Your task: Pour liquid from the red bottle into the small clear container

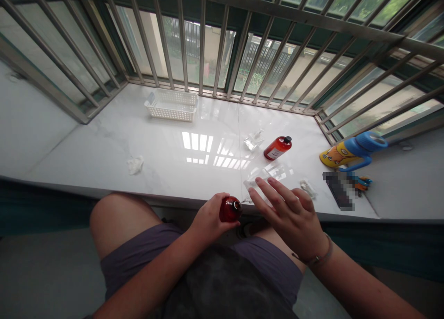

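Note:
My left hand (210, 216) is wrapped around a red, translucent bottle (228, 212) held over my lap at the ledge's front edge. The bottle's mouth is uncapped and faces up toward me. To its right, my right hand (286, 210) is raised with fingers stretched out and apart, and no object shows in it; the palm is hidden. Beyond those fingertips lies a clear plastic piece (255, 174) on the white ledge. Farther back, a second red bottle (277, 148) with a black cap and a label stands near another clear, crumpled-looking piece (254, 140).
A white perforated basket (172, 108) is by the barred window. Crumpled white tissues lie left (135, 165) and right (306, 188). On the right are a yellow and blue drinking bottle (350, 151), a blurred-out dark object (338, 190) and a blue-orange item (361, 182).

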The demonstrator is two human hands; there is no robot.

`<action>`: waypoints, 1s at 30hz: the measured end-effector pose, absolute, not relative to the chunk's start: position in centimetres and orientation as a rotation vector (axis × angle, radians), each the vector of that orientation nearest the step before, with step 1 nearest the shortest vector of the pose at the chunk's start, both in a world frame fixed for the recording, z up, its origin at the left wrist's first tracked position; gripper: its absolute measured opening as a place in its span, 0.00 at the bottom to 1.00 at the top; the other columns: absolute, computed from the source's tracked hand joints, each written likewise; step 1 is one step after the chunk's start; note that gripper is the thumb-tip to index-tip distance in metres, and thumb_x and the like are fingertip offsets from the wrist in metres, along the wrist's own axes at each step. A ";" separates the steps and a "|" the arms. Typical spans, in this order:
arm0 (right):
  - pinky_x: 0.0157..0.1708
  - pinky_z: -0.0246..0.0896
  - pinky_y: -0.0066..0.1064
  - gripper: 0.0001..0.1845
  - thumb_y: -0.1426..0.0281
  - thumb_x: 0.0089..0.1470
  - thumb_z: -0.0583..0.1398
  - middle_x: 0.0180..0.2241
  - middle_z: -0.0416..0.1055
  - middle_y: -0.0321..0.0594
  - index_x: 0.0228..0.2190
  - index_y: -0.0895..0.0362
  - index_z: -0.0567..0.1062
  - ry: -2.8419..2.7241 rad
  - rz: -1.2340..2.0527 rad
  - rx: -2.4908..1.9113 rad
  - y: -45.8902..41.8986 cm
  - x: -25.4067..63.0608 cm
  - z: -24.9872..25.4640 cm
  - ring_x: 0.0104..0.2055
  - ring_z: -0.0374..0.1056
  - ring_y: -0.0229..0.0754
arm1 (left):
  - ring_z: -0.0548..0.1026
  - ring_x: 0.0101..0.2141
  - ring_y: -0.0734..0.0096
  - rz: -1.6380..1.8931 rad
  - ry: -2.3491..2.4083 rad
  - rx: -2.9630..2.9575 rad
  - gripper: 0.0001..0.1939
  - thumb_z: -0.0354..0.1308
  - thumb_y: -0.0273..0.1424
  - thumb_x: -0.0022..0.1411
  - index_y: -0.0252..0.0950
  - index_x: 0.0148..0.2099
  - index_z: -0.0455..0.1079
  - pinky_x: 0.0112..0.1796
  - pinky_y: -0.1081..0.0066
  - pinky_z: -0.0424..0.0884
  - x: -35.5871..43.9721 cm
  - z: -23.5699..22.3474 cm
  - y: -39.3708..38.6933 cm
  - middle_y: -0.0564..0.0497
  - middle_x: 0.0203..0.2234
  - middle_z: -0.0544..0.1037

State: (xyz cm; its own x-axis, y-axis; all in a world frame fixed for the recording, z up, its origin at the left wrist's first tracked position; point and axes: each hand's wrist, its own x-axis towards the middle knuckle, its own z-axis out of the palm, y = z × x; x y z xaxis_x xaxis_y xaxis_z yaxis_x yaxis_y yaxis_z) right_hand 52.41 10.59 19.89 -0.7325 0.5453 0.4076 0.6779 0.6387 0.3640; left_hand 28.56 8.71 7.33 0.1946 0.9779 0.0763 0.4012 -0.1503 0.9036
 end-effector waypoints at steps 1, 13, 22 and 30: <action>0.66 0.47 0.44 0.25 0.75 0.70 0.56 0.69 0.68 0.40 0.64 0.50 0.74 -2.602 -0.735 -0.987 10.6 52.4 19.9 0.71 0.62 0.49 | 0.80 0.55 0.52 0.924 1.315 1.684 0.42 0.80 0.39 0.51 0.45 0.63 0.65 0.56 0.55 0.76 28.6 7.3 8.7 0.48 0.56 0.79; 0.69 0.44 0.45 0.24 0.74 0.71 0.56 0.70 0.67 0.40 0.64 0.50 0.74 -2.608 -0.790 -0.952 10.7 52.4 20.6 0.72 0.60 0.49 | 0.80 0.54 0.52 0.892 1.270 1.661 0.42 0.81 0.39 0.51 0.45 0.61 0.64 0.55 0.55 0.76 29.1 7.7 9.1 0.47 0.55 0.79; 0.69 0.47 0.46 0.24 0.73 0.71 0.57 0.70 0.67 0.39 0.64 0.49 0.74 -2.629 -0.900 -0.901 11.0 52.9 21.3 0.72 0.60 0.48 | 0.79 0.55 0.52 0.886 1.257 1.650 0.41 0.81 0.40 0.50 0.45 0.61 0.64 0.56 0.55 0.76 28.9 7.8 9.3 0.47 0.56 0.79; 0.67 0.49 0.45 0.23 0.73 0.71 0.58 0.69 0.69 0.37 0.63 0.47 0.75 -2.618 -0.928 -0.876 11.0 52.7 21.7 0.71 0.61 0.47 | 0.79 0.55 0.51 0.868 1.248 1.669 0.41 0.81 0.40 0.51 0.45 0.62 0.64 0.56 0.54 0.75 29.0 7.8 9.4 0.46 0.57 0.78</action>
State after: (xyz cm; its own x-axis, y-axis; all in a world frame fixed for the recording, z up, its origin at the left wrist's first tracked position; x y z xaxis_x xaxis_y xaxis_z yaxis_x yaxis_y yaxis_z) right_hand 52.72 11.01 21.71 -0.7952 0.4614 0.3933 0.6061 0.6211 0.4968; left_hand 29.01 9.42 7.84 0.2590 0.9652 0.0372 0.3706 -0.1349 0.9190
